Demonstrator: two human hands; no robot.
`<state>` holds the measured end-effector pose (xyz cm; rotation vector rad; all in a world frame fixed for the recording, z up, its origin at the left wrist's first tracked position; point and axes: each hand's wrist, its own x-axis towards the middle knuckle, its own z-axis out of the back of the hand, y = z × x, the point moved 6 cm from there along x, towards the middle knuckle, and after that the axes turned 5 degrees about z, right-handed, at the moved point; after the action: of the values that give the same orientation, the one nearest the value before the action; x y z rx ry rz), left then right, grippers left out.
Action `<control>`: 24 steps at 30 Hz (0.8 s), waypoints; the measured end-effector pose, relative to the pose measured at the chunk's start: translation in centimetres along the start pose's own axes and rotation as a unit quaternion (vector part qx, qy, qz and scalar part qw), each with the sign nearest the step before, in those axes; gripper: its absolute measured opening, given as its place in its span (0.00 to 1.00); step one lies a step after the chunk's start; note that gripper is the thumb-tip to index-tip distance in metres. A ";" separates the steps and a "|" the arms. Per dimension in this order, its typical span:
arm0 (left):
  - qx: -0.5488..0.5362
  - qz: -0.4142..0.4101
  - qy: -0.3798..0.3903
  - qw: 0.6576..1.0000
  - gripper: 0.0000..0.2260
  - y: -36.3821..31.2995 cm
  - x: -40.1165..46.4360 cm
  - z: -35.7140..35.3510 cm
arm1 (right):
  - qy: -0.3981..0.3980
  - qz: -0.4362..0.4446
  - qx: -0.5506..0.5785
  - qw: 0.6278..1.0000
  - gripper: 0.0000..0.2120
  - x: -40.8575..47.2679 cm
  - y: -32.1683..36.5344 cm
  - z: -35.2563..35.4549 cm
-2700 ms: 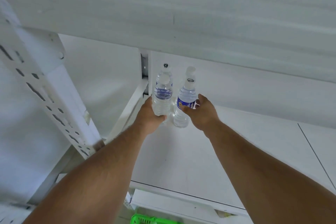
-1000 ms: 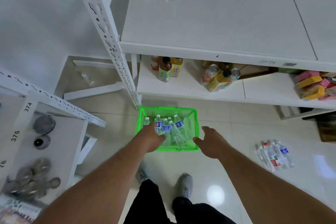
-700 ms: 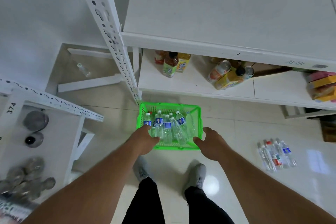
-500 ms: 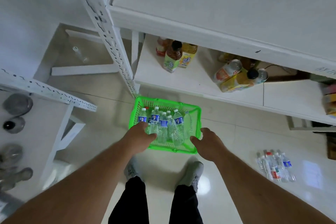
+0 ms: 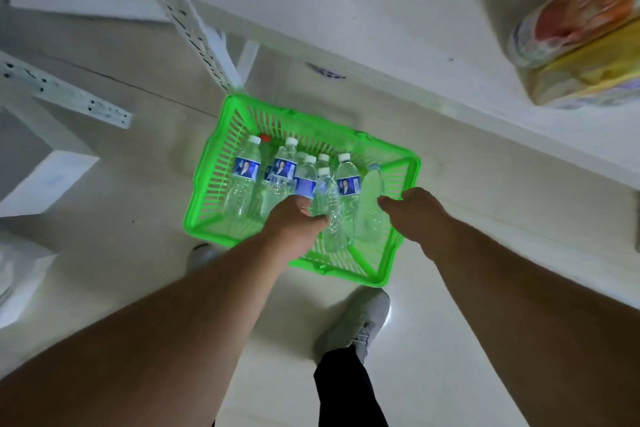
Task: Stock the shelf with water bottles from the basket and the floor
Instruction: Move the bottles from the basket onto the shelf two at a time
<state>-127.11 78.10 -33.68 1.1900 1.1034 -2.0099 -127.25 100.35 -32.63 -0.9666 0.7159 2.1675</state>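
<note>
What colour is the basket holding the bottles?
Bright green basket, slatted plastic, clearest in the head view.

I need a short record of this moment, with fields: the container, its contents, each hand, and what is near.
container: green basket standing on the floor
contents: several clear water bottles, most with white caps and blue labels; exact count unclear
left hand: left hand down among the bottles, fingers hidden, grip unclear
right hand: right hand at the basket's right side, beside an unlabelled bottle; grip unclear
nearby: low white shelf behind the basket, holding blurred packaged goods; grey shoe in front
</note>
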 end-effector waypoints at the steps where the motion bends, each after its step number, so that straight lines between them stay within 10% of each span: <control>1: -0.006 0.000 -0.001 1.000 0.26 0.3 1.6 -1.1 | 0.005 0.001 0.008 1.000 0.27 1.6 -0.4 -0.9; 12: -0.057 0.011 0.037 0.998 0.27 2.2 15.2 -9.8 | 0.012 0.018 -0.074 0.997 0.04 13.5 -1.3 -7.2; 17: -0.088 0.009 -0.005 0.996 0.10 3.2 17.8 -11.0 | 0.042 0.027 -0.110 0.993 0.13 15.0 -0.8 -8.6; 24: -0.010 0.096 -0.083 0.992 0.23 6.8 18.0 -10.3 | -0.026 -0.002 -0.174 0.984 0.24 16.4 -1.4 -10.0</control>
<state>-125.59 82.63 -55.01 1.0555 0.8906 -1.9077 -130.34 99.86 -51.62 -1.0769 0.3134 2.3505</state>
